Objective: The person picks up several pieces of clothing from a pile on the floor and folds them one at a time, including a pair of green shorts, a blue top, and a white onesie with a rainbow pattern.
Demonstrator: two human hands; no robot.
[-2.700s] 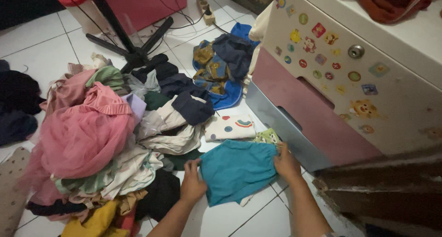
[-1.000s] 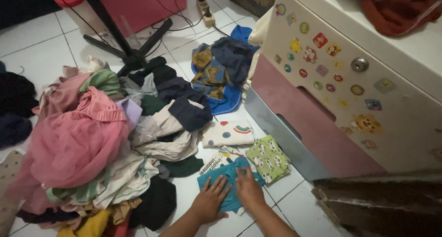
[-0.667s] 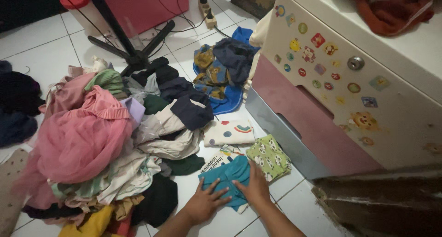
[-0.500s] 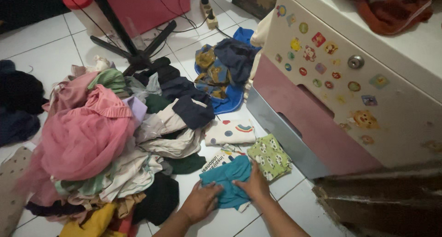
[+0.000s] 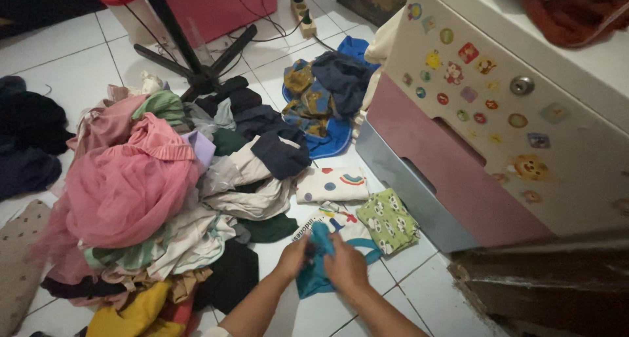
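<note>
While both hands work over the white tiled floor point(image 5: 78, 68), the left hand point(image 5: 296, 255) and right hand point(image 5: 346, 266) are each closed round a small teal cloth garment point(image 5: 316, 271), bunched up between them just off the tiles. It's right beside a green panda-print folded cloth point(image 5: 388, 219) and a white patterned one point(image 5: 333, 184), with the big heap of mixed laundry point(image 5: 144, 199) to the left and a pink-and-grey plastic drawer cabinet point(image 5: 458, 173) on the right
</note>
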